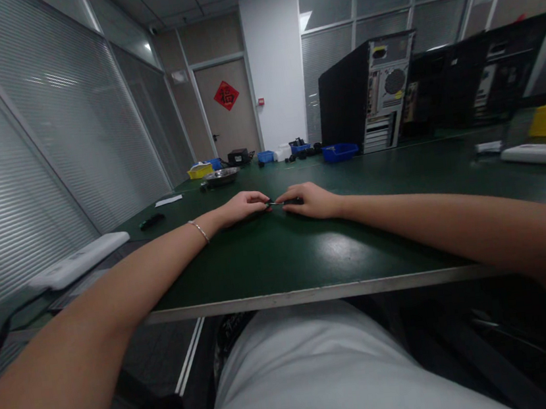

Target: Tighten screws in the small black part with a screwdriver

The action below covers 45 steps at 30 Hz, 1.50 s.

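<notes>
Both of my hands meet over the middle of the green tabletop [260, 266]. My left hand [243, 207] is closed in a pinch on a small dark part [268, 205] with a spot of red beneath it; its kind is too small to tell. My right hand [312, 201] is closed around a thin tool with a metal shaft [277, 203]. Its dark grip is mostly hidden by my fingers. The shaft points left, and its tip reaches the small part at my left fingertips. Whether they touch I cannot make out.
A metal bowl [222, 176], a yellow bin [200, 171] and a blue tray [340, 152] stand farther back. A dark object [152, 221] lies left. White power strips [81, 261] flank the table. A computer tower [364, 97] rises at back right.
</notes>
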Available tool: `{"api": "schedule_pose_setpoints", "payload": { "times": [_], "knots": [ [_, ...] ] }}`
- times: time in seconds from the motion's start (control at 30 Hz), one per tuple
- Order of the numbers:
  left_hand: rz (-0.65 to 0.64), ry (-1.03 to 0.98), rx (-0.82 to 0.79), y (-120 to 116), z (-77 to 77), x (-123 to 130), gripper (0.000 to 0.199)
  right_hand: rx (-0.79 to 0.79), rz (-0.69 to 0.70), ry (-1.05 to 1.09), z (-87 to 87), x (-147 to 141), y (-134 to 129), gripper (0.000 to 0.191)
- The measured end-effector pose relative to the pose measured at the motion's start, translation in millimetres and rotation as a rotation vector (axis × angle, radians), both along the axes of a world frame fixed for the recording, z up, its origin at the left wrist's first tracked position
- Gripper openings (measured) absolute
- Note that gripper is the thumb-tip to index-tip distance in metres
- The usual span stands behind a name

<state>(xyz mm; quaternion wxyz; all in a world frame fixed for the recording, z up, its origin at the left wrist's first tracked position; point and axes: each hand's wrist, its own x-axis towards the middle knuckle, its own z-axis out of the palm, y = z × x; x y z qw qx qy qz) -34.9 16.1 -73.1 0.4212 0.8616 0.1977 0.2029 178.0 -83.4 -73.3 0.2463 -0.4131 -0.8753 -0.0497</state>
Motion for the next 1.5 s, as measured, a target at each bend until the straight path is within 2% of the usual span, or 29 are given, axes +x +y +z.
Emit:
{"api": "schedule_pose_setpoints", "payload": {
  "times": [0.5,1.5],
  "knots": [
    [0.000,0.018,0.040,4.2,-1.5,-0.5,0.038,0.011,0.005,-0.015,0.4,-0.8,-0.7,0.031],
    [-0.006,0.024,0.015,-4.4,3.2,-1.6,0.041,0.004,0.008,-0.012,0.3,-0.8,-0.7,0.032]
  ]
}}
